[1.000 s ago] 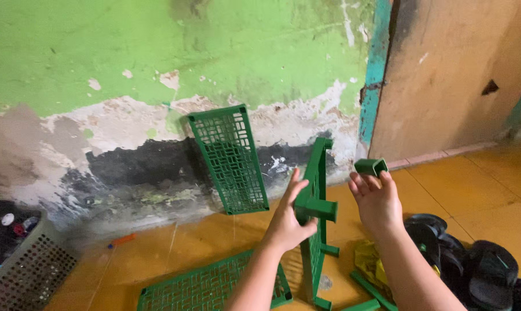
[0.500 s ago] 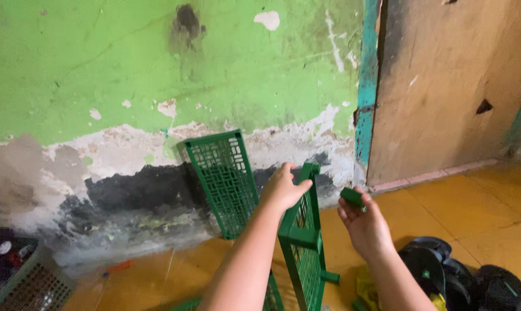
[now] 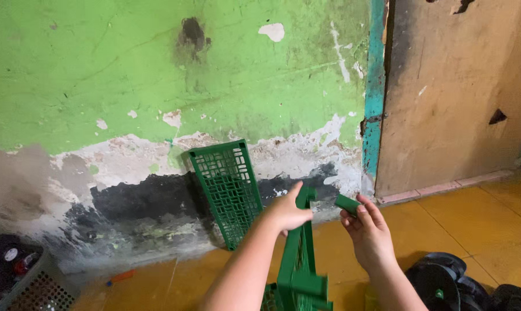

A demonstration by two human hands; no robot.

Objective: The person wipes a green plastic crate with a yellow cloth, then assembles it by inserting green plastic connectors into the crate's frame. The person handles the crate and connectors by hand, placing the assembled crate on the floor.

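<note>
My left hand (image 3: 286, 213) grips the top end of a green plastic shelf frame (image 3: 300, 262) that stands upright in front of me. My right hand (image 3: 368, 230) holds a short green plastic tube piece (image 3: 347, 204) close to the frame's top, a little to its right. A green plastic lattice panel (image 3: 228, 193) leans against the wall just behind my hands. The bottom of the frame runs out of view.
The peeling green wall (image 3: 156, 69) is close ahead, with a wooden door (image 3: 456, 98) at the right. A grey mesh basket (image 3: 27, 291) with small items sits at the bottom left. Dark shoes (image 3: 456, 282) lie on the yellow floor at the bottom right.
My view has tilted up toward the wall. Both hands have risen with the frame and the tube piece, and the tube piece has come nearer to the frame's top.
</note>
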